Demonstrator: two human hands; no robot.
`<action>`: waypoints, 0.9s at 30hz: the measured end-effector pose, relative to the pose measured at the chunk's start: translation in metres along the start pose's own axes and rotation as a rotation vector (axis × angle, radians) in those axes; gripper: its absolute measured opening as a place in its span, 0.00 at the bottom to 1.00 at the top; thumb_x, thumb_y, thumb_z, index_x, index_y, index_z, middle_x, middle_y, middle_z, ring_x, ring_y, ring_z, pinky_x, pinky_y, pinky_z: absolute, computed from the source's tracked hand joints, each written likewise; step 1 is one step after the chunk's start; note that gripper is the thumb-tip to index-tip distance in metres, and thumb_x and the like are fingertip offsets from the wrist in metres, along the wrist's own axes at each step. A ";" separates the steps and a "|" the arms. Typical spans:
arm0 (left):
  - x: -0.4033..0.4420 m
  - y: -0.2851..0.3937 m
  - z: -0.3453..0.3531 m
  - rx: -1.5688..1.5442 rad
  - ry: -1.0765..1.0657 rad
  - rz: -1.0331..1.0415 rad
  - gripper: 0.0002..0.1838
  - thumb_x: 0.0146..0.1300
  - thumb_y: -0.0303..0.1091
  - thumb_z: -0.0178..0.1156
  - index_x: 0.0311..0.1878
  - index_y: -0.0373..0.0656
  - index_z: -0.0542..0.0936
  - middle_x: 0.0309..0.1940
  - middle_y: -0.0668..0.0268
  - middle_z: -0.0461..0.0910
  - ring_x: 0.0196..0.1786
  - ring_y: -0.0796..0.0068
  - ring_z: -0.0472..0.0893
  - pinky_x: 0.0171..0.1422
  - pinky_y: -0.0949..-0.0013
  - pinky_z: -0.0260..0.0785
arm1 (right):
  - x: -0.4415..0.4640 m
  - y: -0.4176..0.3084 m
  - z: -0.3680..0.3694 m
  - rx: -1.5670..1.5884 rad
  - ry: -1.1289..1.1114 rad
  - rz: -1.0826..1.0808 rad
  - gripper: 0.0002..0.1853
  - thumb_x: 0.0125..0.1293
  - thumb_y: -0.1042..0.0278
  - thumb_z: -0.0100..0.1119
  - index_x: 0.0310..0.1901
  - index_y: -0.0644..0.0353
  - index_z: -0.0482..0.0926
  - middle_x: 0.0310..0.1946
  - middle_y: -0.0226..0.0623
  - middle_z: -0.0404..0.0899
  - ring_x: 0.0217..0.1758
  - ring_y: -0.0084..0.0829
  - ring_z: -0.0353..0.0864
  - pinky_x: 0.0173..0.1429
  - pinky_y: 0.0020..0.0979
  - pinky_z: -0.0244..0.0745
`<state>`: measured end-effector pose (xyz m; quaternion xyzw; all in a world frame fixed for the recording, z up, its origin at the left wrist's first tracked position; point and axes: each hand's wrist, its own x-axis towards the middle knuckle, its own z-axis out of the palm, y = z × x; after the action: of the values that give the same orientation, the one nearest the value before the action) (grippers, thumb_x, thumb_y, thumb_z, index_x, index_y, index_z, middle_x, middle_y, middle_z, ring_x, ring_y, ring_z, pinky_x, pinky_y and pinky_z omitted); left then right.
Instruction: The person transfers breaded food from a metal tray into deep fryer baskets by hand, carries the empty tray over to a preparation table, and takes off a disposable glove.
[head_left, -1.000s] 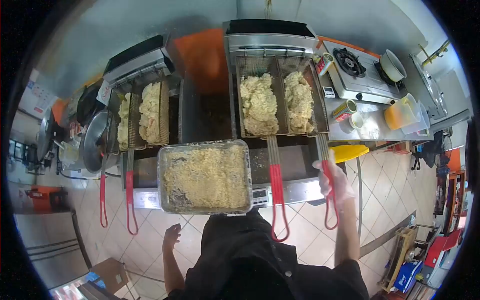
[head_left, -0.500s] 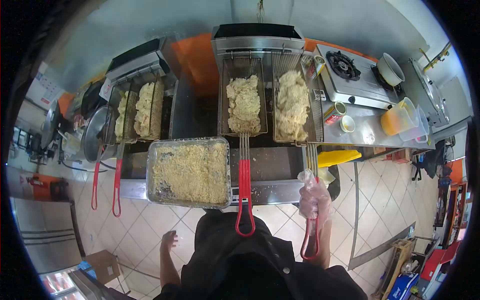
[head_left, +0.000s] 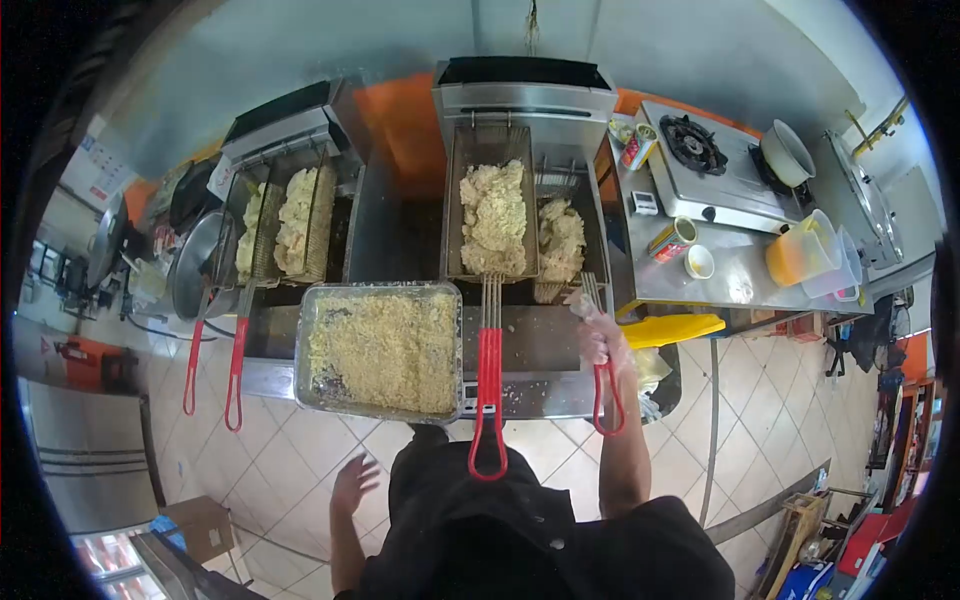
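My right hand (head_left: 604, 342), in a clear plastic glove, is closed around the red handle of a fryer basket (head_left: 556, 290). Coated pieces of food (head_left: 561, 240) lie in that basket, which sits low in the right side of the fryer. Beside it, a second fryer basket (head_left: 448, 215) with a red handle holds more coated food (head_left: 494, 218). My left hand (head_left: 355, 482) hangs bare over the floor, fingers apart, holding nothing. Nearest to it is a clear tray (head_left: 300, 385) of yellowish breading crumbs (head_left: 385, 350) on the fryer's front ledge.
At left, two more fryer baskets (head_left: 305, 225) hold coated food, their red handles jutting forward. A steel side table (head_left: 730, 270) on the right carries a gas stove (head_left: 720, 165), cans (head_left: 672, 238), a small white cup (head_left: 699, 263) and plastic jugs (head_left: 800, 250). Something yellow (head_left: 672, 330) hangs below its edge.
My right hand has moved the right basket down and away from me, from higher up into the fryer. My left hand has shifted slightly, with more of its fingers showing.
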<state>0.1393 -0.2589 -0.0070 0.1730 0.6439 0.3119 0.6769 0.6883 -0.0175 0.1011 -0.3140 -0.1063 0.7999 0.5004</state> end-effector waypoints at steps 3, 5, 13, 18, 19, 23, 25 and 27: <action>0.026 0.026 0.043 -0.254 -0.160 0.037 0.30 0.71 0.49 0.46 0.70 0.45 0.58 0.63 0.54 0.69 0.64 0.57 0.70 0.62 0.49 0.67 | 0.005 0.022 -0.006 -0.300 0.182 0.015 0.09 0.68 0.63 0.52 0.45 0.55 0.70 0.16 0.24 0.64 0.15 0.21 0.66 0.17 0.27 0.65; 0.045 0.035 0.061 -0.426 -0.259 0.082 0.28 0.71 0.48 0.47 0.68 0.44 0.60 0.63 0.55 0.68 0.66 0.58 0.67 0.65 0.47 0.63 | -0.009 0.027 0.009 -0.727 0.348 -0.063 0.15 0.69 0.57 0.50 0.49 0.59 0.70 0.19 0.28 0.69 0.21 0.26 0.72 0.24 0.31 0.71; 0.097 0.057 0.079 -0.619 -0.283 0.183 0.18 0.64 0.35 0.56 0.56 0.44 0.71 0.55 0.62 0.74 0.59 0.62 0.72 0.66 0.54 0.64 | -0.078 0.093 0.175 -0.286 0.312 0.283 0.26 0.73 0.44 0.41 0.54 0.61 0.71 0.29 0.37 0.78 0.30 0.29 0.78 0.34 0.26 0.74; 0.116 0.067 0.076 -0.694 -0.322 0.140 0.18 0.59 0.27 0.58 0.53 0.42 0.72 0.50 0.62 0.78 0.53 0.65 0.77 0.56 0.59 0.74 | -0.040 0.107 0.182 -0.047 -0.038 0.008 0.19 0.66 0.56 0.55 0.55 0.54 0.68 0.20 0.19 0.61 0.17 0.14 0.59 0.17 0.17 0.54; 0.119 0.065 0.073 -0.685 -0.329 0.150 0.17 0.59 0.27 0.58 0.52 0.42 0.73 0.49 0.62 0.78 0.52 0.65 0.78 0.55 0.59 0.75 | -0.040 0.100 0.195 0.031 -0.043 0.004 0.18 0.65 0.60 0.56 0.54 0.53 0.68 0.19 0.17 0.59 0.16 0.13 0.57 0.15 0.17 0.50; 0.119 0.053 0.066 -0.721 -0.247 0.209 0.09 0.59 0.27 0.56 0.44 0.43 0.77 0.42 0.64 0.81 0.49 0.66 0.80 0.54 0.60 0.75 | -0.080 0.095 0.198 -0.038 -0.025 -0.058 0.20 0.63 0.65 0.57 0.56 0.55 0.67 0.16 0.17 0.56 0.12 0.13 0.54 0.12 0.19 0.50; 0.080 0.065 0.059 -0.705 -0.227 0.253 0.07 0.59 0.27 0.56 0.41 0.43 0.79 0.40 0.66 0.82 0.46 0.66 0.81 0.53 0.60 0.75 | -0.097 0.106 0.200 -0.104 0.053 -0.050 0.22 0.63 0.65 0.57 0.57 0.56 0.66 0.16 0.18 0.56 0.12 0.14 0.54 0.12 0.20 0.51; 0.047 0.067 0.044 -0.766 -0.263 0.284 0.07 0.59 0.27 0.56 0.41 0.43 0.79 0.41 0.65 0.82 0.46 0.66 0.81 0.53 0.59 0.74 | -0.110 0.116 0.213 -0.121 0.104 -0.048 0.23 0.62 0.65 0.58 0.57 0.57 0.66 0.16 0.19 0.56 0.11 0.14 0.55 0.12 0.21 0.51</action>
<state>0.1676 -0.1714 0.0048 0.0345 0.3595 0.5939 0.7189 0.5071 -0.1375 0.2549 -0.3820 -0.1357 0.7624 0.5043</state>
